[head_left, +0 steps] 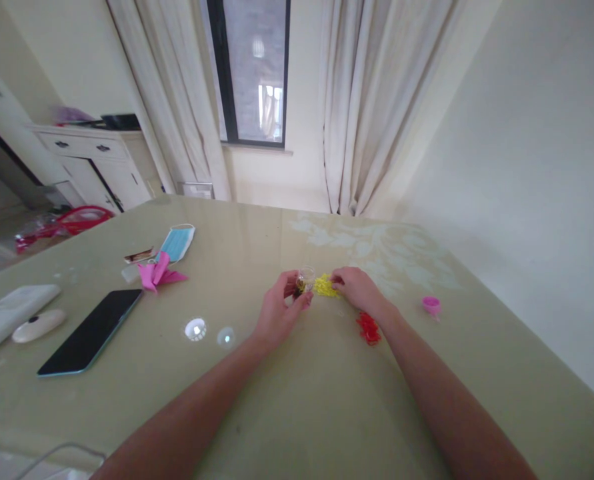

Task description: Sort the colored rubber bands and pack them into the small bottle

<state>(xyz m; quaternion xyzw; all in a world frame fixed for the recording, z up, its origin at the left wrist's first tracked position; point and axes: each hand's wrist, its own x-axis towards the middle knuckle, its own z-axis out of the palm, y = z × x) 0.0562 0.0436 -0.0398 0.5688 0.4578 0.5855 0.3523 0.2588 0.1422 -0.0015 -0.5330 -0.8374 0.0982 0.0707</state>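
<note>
My left hand (285,300) is closed around a small clear plastic cup (307,275), with something dark and a little yellow showing near its bottom. Just right of the cup lies a pile of small yellow bands (325,287). The fingers of my right hand (353,285) are pinched together at the right edge of this pile; whatever is between the fingertips is too small to make out. A pile of small red bands (368,329) rests below my right wrist, on the glossy table (297,393).
A pink cup-shaped piece (431,305) sits at the right. On the left are a black phone (91,331), a white oval case (39,326), a white box-like object (14,310), a pink folded-paper shape (159,273) and a blue face mask (177,243). Two clear round pieces (195,329) lie left of my left hand.
</note>
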